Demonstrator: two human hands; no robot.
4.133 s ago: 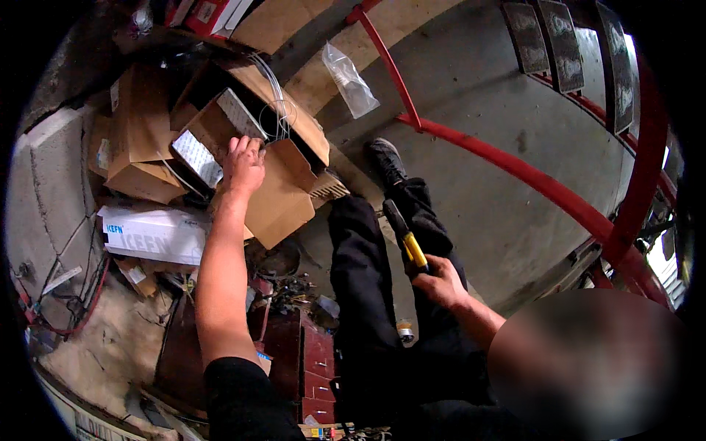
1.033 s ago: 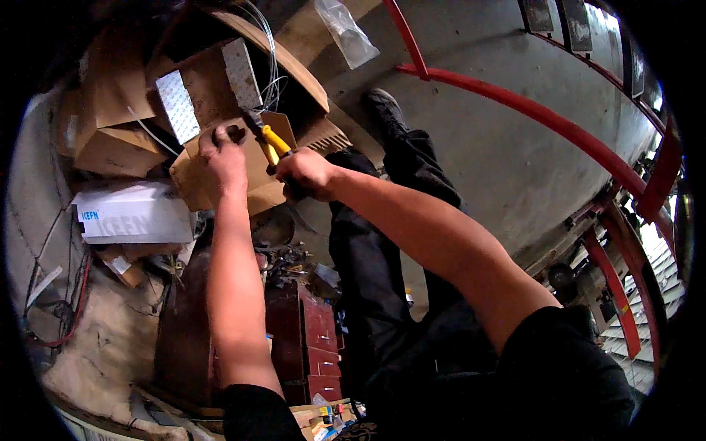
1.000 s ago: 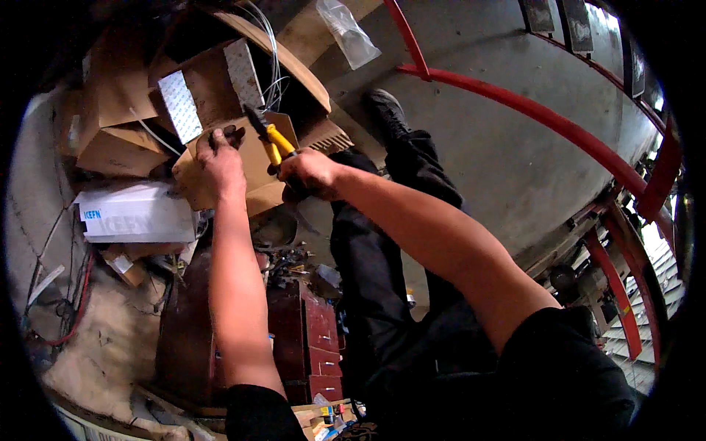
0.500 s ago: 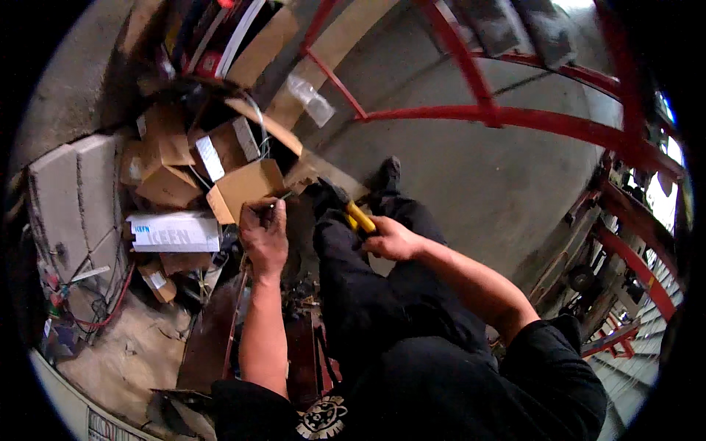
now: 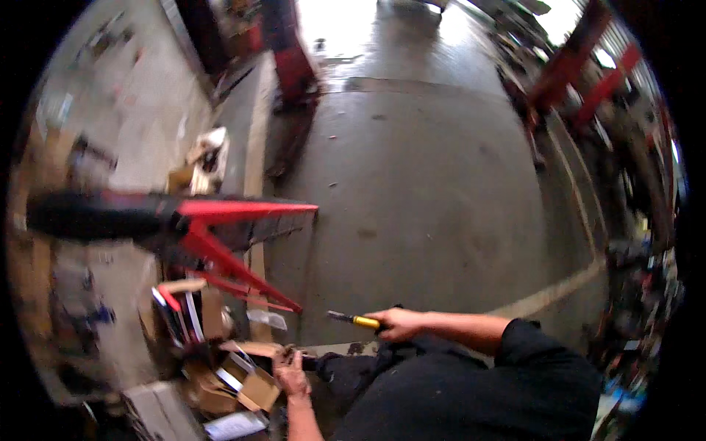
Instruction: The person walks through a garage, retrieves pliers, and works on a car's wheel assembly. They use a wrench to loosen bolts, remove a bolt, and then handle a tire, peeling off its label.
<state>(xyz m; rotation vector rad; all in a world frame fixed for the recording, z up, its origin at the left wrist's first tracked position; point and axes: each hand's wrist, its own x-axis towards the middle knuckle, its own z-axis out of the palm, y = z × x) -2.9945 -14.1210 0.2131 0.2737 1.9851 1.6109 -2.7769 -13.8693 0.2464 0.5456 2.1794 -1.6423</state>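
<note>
A pair of pliers (image 5: pixel 356 320) with yellow handles and a dark metal head is gripped in my right hand (image 5: pixel 401 324), its head pointing left over the floor. Lower and further left, my left hand (image 5: pixel 292 376) has its fingers bent together beside an open cardboard box (image 5: pixel 259 388). Whatever may be between those fingers is too blurred to tell. The box sits among other cartons, and a white box (image 5: pixel 235 425) lies just below it.
A red metal frame (image 5: pixel 243 253) stands to the left, with a long black piece (image 5: pixel 103 214) across it. Concrete floor (image 5: pixel 426 213) stretches ahead, toward red posts (image 5: pixel 294 70). Blurred clutter (image 5: pixel 640 331) lines the right side. A clear plastic bag (image 5: pixel 268 319) lies near the frame.
The view has swung up and to the right, showing more floor ahead. Both hands now appear lower in the picture; the pliers remain in my right hand, now pointing left.
</note>
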